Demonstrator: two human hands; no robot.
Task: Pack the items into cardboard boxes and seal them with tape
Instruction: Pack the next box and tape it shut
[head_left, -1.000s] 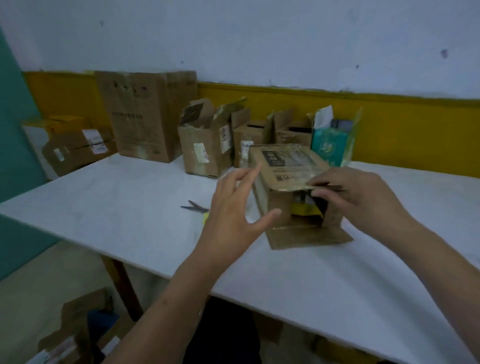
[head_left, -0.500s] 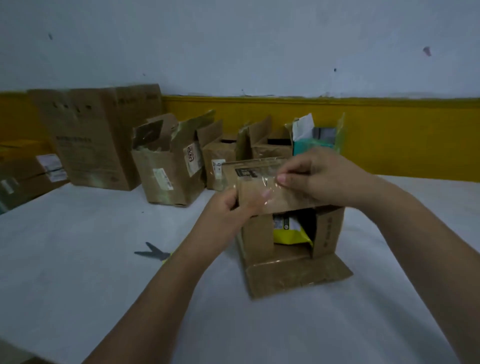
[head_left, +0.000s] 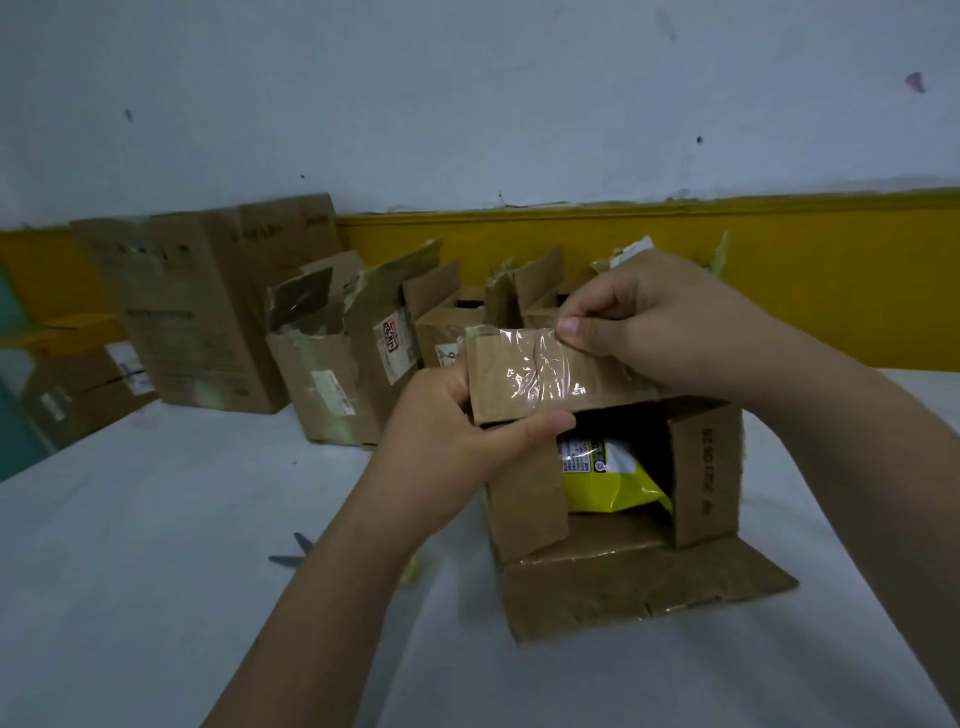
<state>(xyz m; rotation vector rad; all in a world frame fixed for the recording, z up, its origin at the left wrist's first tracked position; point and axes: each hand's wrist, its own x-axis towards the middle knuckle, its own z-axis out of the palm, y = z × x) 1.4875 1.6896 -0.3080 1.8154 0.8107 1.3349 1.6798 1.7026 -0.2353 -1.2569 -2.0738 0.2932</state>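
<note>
A small cardboard box lies on its side on the white table, its open end towards me. A yellow packet shows inside. The bottom flap lies flat on the table. My left hand grips the lower left edge of the top flap, thumb under it. My right hand pinches a strip of clear tape at the flap's upper edge; the crinkled tape lies across the flap's face.
Several opened cardboard boxes stand in a row along the yellow-and-white wall, with a tall one at the left. Scissors lie on the table left of my left forearm, partly hidden by it.
My left hand went from hovering open to gripping the top flap. My right hand moved to the flap's upper edge and pinches the tape. The view came closer to the box.
</note>
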